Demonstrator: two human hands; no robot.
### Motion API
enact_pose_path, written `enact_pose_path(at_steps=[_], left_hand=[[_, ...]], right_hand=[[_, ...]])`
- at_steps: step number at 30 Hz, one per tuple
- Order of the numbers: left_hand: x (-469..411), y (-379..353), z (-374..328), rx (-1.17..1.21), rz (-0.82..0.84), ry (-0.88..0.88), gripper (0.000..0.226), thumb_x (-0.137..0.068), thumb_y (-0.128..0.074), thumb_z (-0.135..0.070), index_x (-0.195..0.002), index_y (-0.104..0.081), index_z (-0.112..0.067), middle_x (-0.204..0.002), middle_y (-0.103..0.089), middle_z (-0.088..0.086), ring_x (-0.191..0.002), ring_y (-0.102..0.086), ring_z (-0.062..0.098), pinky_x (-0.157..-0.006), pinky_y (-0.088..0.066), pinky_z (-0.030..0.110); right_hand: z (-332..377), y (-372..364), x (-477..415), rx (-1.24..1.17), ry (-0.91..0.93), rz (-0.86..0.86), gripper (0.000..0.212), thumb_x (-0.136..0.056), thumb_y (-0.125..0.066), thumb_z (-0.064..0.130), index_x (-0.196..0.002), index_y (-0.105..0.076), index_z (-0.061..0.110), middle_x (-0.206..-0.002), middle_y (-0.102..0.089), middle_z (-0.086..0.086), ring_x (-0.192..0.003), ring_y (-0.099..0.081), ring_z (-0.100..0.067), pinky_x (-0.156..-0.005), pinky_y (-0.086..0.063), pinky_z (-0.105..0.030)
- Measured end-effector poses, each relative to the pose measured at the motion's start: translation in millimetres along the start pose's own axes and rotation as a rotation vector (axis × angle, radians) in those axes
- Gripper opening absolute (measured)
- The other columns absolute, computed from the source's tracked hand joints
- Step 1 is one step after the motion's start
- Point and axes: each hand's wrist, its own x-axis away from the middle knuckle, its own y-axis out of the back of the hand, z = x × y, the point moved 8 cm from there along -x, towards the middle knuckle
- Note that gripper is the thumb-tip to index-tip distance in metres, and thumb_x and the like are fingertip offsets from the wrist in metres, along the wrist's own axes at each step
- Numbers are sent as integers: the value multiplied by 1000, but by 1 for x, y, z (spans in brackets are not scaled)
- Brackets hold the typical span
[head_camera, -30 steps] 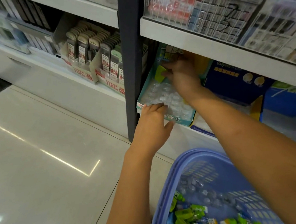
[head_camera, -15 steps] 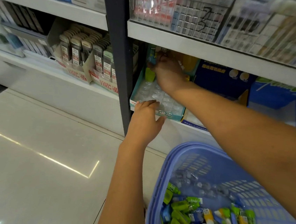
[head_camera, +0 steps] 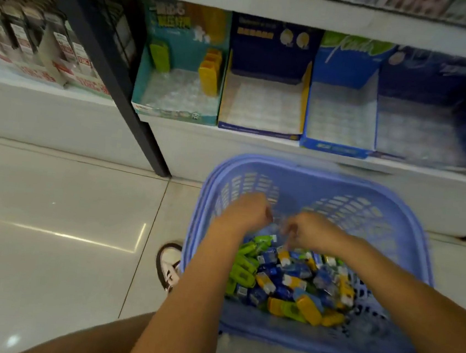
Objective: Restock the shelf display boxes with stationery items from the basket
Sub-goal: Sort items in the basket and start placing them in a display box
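Moved: since 0.5 s ago we see both hands gone from the teal display box (head_camera: pixel 142 80) and down in the basket (head_camera: pixel 394 219), and the view has tipped down with them.
Left hand: the left hand (head_camera: pixel 246 213) hangs over the far part of the basket with its fingers curled down; motion blur keeps us from telling whether it holds anything.
Right hand: the right hand (head_camera: pixel 312 230) is just beside the left one, knuckles up and fingers bent; we cannot tell its grip either.
Stationery items: a loose heap of green, yellow and blue packs (head_camera: pixel 286 282) lies in the bottom of the basket, under and near the 2 hands.
Basket: lilac plastic with slotted walls, standing on the floor (head_camera: pixel 49 214) in front of the shelf (head_camera: pixel 257 156).
Teal display box: 1 green pack (head_camera: pixel 159 56) stands at its back left and a short row of yellow packs (head_camera: pixel 209 73) along its right wall.
Other boxes: to the right we find a dark blue box with yellow sides (head_camera: pixel 271 48), then a light blue box (head_camera: pixel 332 148).
Shoe: a white and dark shoe (head_camera: pixel 169 267) rests on the floor, left of the basket.
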Motion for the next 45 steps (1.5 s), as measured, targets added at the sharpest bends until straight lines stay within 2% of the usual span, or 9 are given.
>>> enact_pose_path(at_steps=[3, 6, 12, 16, 19, 24, 31, 38, 45], left_hand=[[-7, -94, 4, -137, 335, 13, 23, -88, -53, 3, -108, -63, -4, -104, -59, 20, -89, -57, 31, -76, -47, 40], [-7, -141, 18, -257, 462, 20, 34, -90, -51, 2, -122, -59, -3, -118, -58, 20, -91, -55, 31, -78, -45, 40], [-15, -155, 21, -421, 409, -18, 28, -87, -61, -11, -115, -64, -5, -118, -62, 17, -106, -59, 33, -91, -49, 42], [-15, -155, 25, -413, 421, -21, 19, -93, -58, -30, -87, -57, -12, -92, -55, 9, -86, -53, 23, -89, -47, 40], [-15, -143, 26, -149, 393, 75, 21, -92, -59, -22, -91, -68, -3, -87, -59, 15, -75, -52, 25, -80, -51, 39], [-10, -64, 22, 457, 190, 152, 17, -88, -66, -17, -91, -68, -1, -69, -63, 10, -62, -57, 15, -65, -48, 22], [41, 88, 34, 1023, -359, 39, 12, -90, -60, -10, -80, -66, -9, -67, -57, 10, -58, -48, 15, -62, -47, 24], [93, 150, 97, 1257, -1019, 68, 14, -90, -62, -21, -84, -65, -9, -70, -58, 2, -60, -55, 10, -61, -50, 20], [85, 139, 125, 1359, -1080, 113, 10, -93, -58, -21, -95, -67, -16, -77, -64, -3, -64, -61, 6, -64, -53, 18]], right_hand=[[-42, -71, 10, 87, -54, 287, 20, -86, -67, 17, -104, -59, 16, -90, -54, 0, -76, -53, -15, -73, -45, -26], [-58, -114, 15, 213, -33, 406, 39, -81, -72, 10, -115, -54, 9, -102, -56, -11, -84, -55, -28, -71, -44, -38], [-61, -108, 17, 24, 46, 317, 39, -80, -75, 19, -115, -60, 10, -121, -58, -8, -106, -56, -29, -85, -48, -34], [-74, -74, 21, -153, -11, 208, 37, -82, -72, 28, -113, -64, 11, -114, -63, -9, -103, -60, -27, -91, -50, -41], [-78, -37, 28, -405, -2, 102, 33, -85, -69, 27, -114, -61, 13, -106, -68, -8, -87, -66, -18, -82, -53, -34], [-64, 17, 36, -833, 104, -72, 22, -86, -65, 16, -108, -66, 20, -92, -73, 1, -72, -69, -9, -66, -54, -19], [4, 103, 37, -1042, 327, -442, 29, -83, -65, 4, -112, -61, 10, -84, -71, -2, -65, -66, -7, -61, -52, -16], [135, 211, 14, -554, 534, -917, 30, -81, -70, 10, -110, -62, 15, -93, -62, 2, -77, -59, -7, -71, -50, -11], [196, 226, -41, -104, 494, -842, 26, -84, -67, 11, -110, -65, 10, -103, -66, -8, -82, -50, -10, -75, -38, -19]])
